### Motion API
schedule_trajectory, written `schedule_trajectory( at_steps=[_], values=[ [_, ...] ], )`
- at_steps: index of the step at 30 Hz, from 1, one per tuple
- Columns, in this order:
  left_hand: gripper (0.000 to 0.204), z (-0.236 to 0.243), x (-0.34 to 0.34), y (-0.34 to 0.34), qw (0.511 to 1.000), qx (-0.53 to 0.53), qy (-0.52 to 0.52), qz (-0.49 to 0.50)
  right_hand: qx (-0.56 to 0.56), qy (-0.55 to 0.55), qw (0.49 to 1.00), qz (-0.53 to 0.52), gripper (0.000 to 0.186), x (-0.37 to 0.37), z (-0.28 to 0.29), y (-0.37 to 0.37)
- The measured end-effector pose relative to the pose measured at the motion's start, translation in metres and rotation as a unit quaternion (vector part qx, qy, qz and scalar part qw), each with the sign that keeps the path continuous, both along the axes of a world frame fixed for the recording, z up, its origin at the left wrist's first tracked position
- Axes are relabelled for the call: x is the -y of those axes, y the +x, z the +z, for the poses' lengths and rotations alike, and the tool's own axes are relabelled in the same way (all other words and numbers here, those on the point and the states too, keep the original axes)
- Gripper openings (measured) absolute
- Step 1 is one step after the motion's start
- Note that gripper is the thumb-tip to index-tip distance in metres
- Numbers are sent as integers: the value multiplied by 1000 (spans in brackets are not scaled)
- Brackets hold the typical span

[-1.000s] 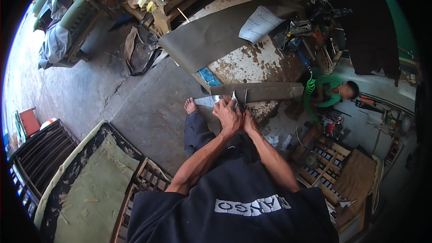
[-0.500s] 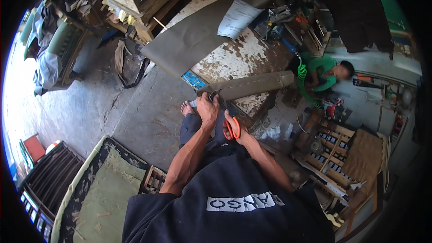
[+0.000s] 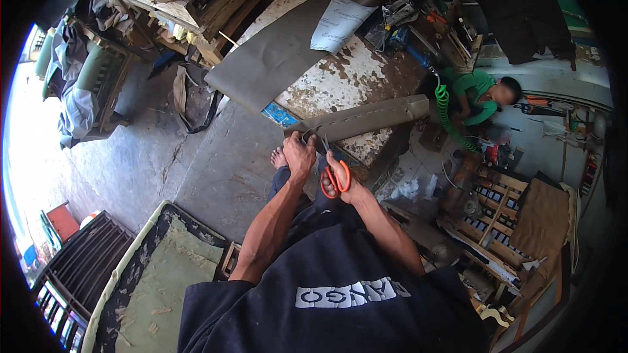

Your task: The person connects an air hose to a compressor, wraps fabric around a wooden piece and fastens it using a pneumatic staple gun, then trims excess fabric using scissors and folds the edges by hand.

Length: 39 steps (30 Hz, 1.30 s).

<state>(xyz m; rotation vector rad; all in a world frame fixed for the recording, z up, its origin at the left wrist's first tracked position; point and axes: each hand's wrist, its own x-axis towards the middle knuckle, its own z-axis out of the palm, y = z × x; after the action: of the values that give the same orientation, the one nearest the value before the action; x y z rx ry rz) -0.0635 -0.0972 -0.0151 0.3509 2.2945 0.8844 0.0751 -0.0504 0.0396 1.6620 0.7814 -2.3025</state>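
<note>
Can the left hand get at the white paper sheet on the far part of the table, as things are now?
Probably not without leaning. The left hand grips the near end of the grey strip, while the paper lies far across the table. Nothing blocks the way.

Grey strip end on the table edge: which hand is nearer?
Left. The left hand grips the grey strip at its near end. The right hand holds orange-handled scissors just beside it, blades at the strip's end.
</note>
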Motion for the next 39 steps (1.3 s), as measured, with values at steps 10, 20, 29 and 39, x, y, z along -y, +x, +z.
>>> schedule_trajectory(
  at_steps=[10, 20, 29, 39],
  values=[
    [36, -1, 1, 3, 999, -20, 38, 21, 72, 493, 791, 356, 67, -30, -34, 16],
    [40, -5, -1, -4, 999, 37, 5, 13, -13, 237, 917, 321, 69, -59, -37, 25],
    [39, 14, -4, -1, 999, -20, 16, 20, -173, 603, 651, 427, 72, -108, -44, 6],
    [17, 3, 8, 26, 973, 6, 165, 161, -98, 403, 523, 745, 96, -188, -4, -51]
  ],
)
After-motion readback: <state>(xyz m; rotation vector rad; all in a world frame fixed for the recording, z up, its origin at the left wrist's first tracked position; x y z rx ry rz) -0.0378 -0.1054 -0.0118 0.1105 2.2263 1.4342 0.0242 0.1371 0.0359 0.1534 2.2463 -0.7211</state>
